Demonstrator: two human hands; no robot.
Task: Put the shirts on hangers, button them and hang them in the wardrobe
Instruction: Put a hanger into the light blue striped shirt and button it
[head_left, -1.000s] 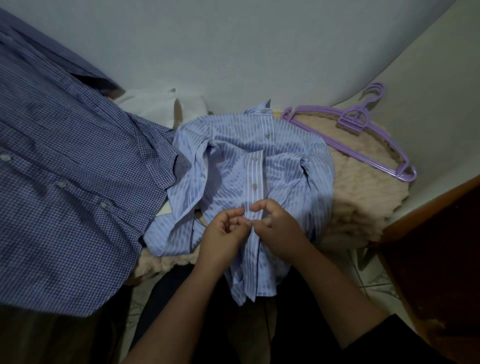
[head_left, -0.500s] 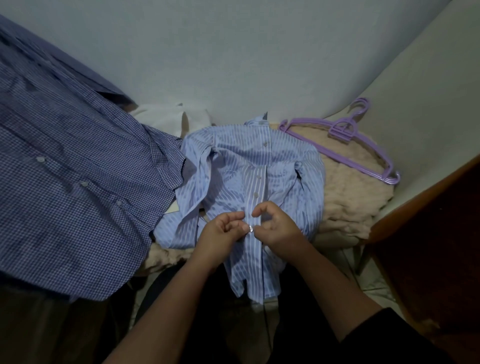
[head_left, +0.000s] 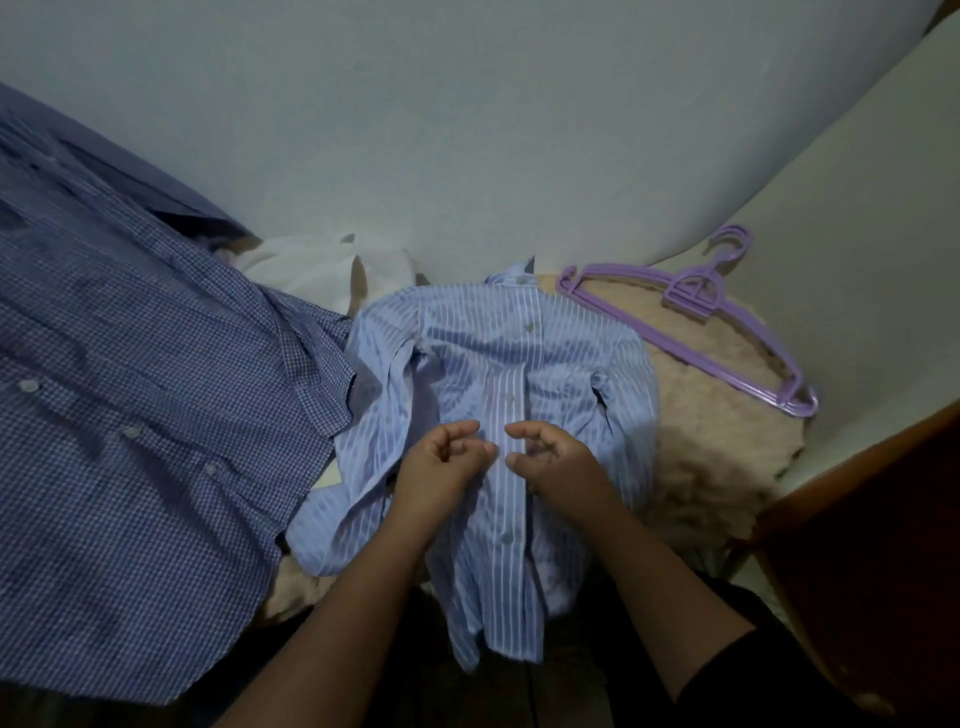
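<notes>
A light blue striped shirt (head_left: 561, 358) lies front up on a beige fluffy blanket (head_left: 717, 447), its button placket running down the middle. My left hand (head_left: 441, 467) and my right hand (head_left: 556, 460) hover over the placket at mid-height, a small gap apart, fingers loosely curled, with nothing visibly between them. Buttons above and below the hands look fastened. Several purple hangers (head_left: 727, 332) lie stacked to the right of the shirt. A dark blue checked shirt (head_left: 130, 415) spreads out on the left.
A white garment (head_left: 322, 265) lies behind the shirts against the pale wall. A brown wooden piece of furniture (head_left: 872, 545) stands at the right edge. My dark-clothed legs show below the striped shirt's hem.
My hands were pinched together on a button at the placket. They have now come apart and let go of it. The view has tilted a little upward.
</notes>
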